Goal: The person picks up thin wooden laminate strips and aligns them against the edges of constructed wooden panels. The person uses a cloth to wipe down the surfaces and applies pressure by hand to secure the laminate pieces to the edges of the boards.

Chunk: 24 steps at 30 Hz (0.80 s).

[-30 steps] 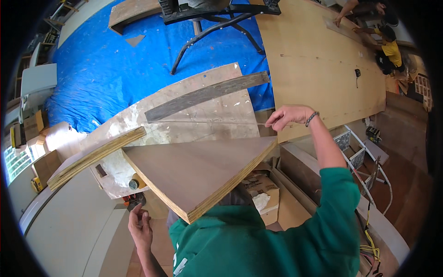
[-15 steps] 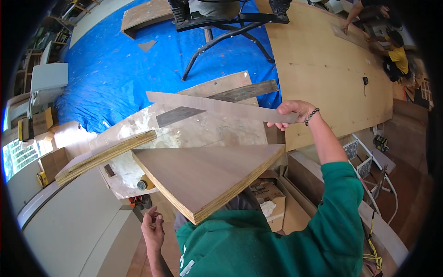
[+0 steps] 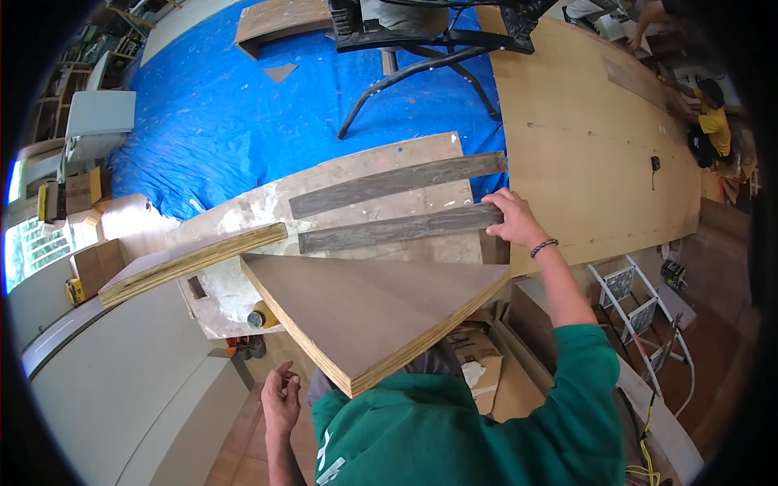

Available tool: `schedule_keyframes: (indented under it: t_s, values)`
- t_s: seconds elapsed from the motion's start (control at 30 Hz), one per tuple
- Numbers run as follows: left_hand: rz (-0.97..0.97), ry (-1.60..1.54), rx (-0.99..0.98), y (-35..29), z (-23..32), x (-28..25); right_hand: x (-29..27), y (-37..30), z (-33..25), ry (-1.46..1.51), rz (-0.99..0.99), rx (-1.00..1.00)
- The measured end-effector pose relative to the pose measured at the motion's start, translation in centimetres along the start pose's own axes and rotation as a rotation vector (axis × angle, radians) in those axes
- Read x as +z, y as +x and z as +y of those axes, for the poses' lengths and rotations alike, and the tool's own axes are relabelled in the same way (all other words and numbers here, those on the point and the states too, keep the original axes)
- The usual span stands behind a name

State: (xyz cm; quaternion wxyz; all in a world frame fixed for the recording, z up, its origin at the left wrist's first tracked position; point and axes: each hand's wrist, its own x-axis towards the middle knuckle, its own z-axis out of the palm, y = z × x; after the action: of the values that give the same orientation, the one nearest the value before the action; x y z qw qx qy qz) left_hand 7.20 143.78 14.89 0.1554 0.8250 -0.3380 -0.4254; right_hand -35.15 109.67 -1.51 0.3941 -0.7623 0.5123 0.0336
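My right hand [image 3: 517, 220] pinches the right end of a long dark grey strip [image 3: 397, 229], which lies across the pale, stained board in front of me. A second dark grey strip [image 3: 389, 185] lies just beyond it, roughly parallel. Nearer to me is a thick plywood panel [image 3: 365, 304] with a brown face and layered edges, one corner pointing toward my body. My left hand [image 3: 281, 397] hangs low beside the panel, holding nothing, its fingers loosely bent and apart.
Another thick plywood piece [image 3: 198, 259] sits at the left, by a small jar [image 3: 261, 316]. A blue tarp [image 3: 243, 121] spreads beyond, with a black metal-legged stand [image 3: 421, 73]. Large plywood sheets [image 3: 583, 154] lie right, near a person in yellow [image 3: 715, 125]. A stepladder [image 3: 644, 312] is lower right.
My right hand has turned over the raised strip, its brown face now replaced by dark grey, and lowered it onto the board. The other dark strip now lies uncovered.
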Motion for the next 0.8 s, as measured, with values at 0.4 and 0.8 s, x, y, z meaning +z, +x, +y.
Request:
schedule_keyframes:
  t_s: [0.4,0.8]
  values:
    - [0.037,0.023,-0.001,0.5,0.2,0.7,-1.6,3.1,-0.4,-0.193,0.453,0.017]
    - [0.271,-0.11,0.038,1.5,3.4,-2.7,-4.8,4.8,-1.8,-0.39,0.354,-0.14]
